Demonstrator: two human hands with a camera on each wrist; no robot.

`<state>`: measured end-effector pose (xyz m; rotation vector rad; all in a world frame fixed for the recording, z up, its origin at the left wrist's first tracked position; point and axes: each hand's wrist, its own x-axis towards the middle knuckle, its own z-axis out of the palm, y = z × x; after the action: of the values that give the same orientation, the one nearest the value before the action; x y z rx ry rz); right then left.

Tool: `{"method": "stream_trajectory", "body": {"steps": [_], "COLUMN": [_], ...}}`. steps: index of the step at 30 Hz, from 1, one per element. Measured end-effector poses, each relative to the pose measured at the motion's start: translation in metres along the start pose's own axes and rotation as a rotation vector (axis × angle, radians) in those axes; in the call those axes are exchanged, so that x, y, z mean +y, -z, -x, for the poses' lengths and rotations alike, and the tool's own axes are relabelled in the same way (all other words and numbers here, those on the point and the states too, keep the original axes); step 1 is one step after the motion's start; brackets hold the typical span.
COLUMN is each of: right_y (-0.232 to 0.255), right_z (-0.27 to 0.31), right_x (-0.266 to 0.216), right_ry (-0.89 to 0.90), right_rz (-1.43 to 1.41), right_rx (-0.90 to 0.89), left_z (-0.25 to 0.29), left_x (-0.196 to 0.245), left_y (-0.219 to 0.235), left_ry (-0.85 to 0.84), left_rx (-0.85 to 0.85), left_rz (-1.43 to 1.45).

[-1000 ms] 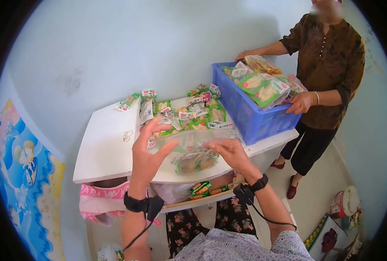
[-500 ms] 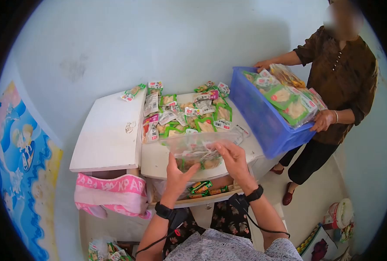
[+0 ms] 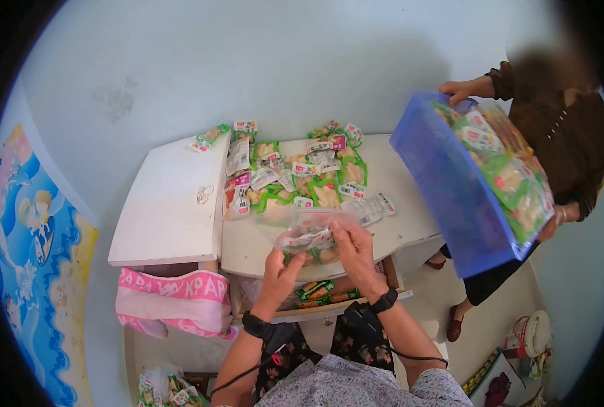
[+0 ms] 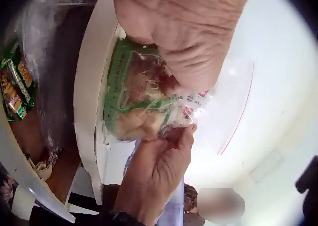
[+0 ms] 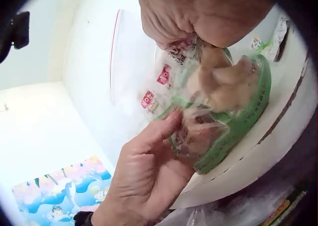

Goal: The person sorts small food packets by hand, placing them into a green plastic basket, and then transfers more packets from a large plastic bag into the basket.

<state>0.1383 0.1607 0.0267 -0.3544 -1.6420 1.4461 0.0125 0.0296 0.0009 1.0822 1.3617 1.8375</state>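
Both my hands hold a clear zip bag (image 3: 278, 227) with green-edged snack packets (image 5: 218, 89) inside, over the table's front edge. My left hand (image 3: 280, 278) grips its lower left, thumb laid across the front in the right wrist view. My right hand (image 3: 354, 254) pinches the upper right side, thumb against the plastic. A red zip line (image 4: 241, 114) runs along the bag's loose end in the left wrist view. Behind the bag, many similar packets (image 3: 326, 195) lie on the white table (image 3: 410, 224).
At the right another person holds a tilted blue crate (image 3: 444, 197) full of packets. Below the tabletop, an open drawer (image 3: 302, 313) holds green-wrapped snacks (image 3: 315, 290). A pink-and-white cloth (image 3: 173, 302) hangs at left. More packets (image 3: 170, 390) lie in a bag near the floor.
My left hand has come down from beside the bag and now grips its lower left. The other person has moved the blue crate rightward off the table and tilted it.
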Motion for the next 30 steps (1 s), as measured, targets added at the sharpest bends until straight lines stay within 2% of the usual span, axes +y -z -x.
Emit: {"method": "stream_trajectory", "body": {"steps": [2,6,8,11,15,17,21,23,26,27,30], "right_y": [0.004,0.009,0.013,0.014,0.005,0.012,0.022,0.029,0.029,0.027,0.031], "right_z": [-0.003,-0.002,0.002,0.006,0.007,0.006,-0.002,-0.003,-0.01,-0.008,-0.011], "right_x": [0.0,-0.002,0.006,0.016,-0.006,0.002,-0.012,0.007,0.009,0.01,0.009], "right_ry": [0.032,0.085,0.051,-0.04,-0.098,-0.121,-0.107,-0.101,-0.083,-0.092,-0.278], "right_rz": [0.02,0.032,0.045,-0.018,-0.045,0.036,0.09,0.031,-0.084,-0.132,-0.016], "right_rx": [0.034,0.085,0.061,0.063,0.027,-0.09,-0.206,-0.23,-0.247,-0.246,-0.245], "left_z": [-0.001,-0.003,-0.004,-0.006,-0.008,-0.007,-0.009,-0.006,-0.013,-0.012,-0.009], "left_x": [-0.003,0.008,0.008,0.0,-0.01,-0.004,-0.007,-0.007,-0.003,-0.003,0.01], "left_y": [0.007,0.006,0.007,0.003,0.0,-0.004,0.0,0.001,0.009,0.012,0.012], "left_ry": [-0.01,-0.124,-0.152,-0.127,-0.128,-0.06,-0.147,-0.133,-0.261,-0.254,-0.222], "left_rx": [0.015,0.081,0.087,0.155,0.237,0.27,0.276,0.257,0.224,0.212,0.166], "left_rz": [-0.138,-0.165,-0.168,-0.056,-0.115,-0.056,-0.114,-0.036,-0.185,-0.198,-0.225]}}
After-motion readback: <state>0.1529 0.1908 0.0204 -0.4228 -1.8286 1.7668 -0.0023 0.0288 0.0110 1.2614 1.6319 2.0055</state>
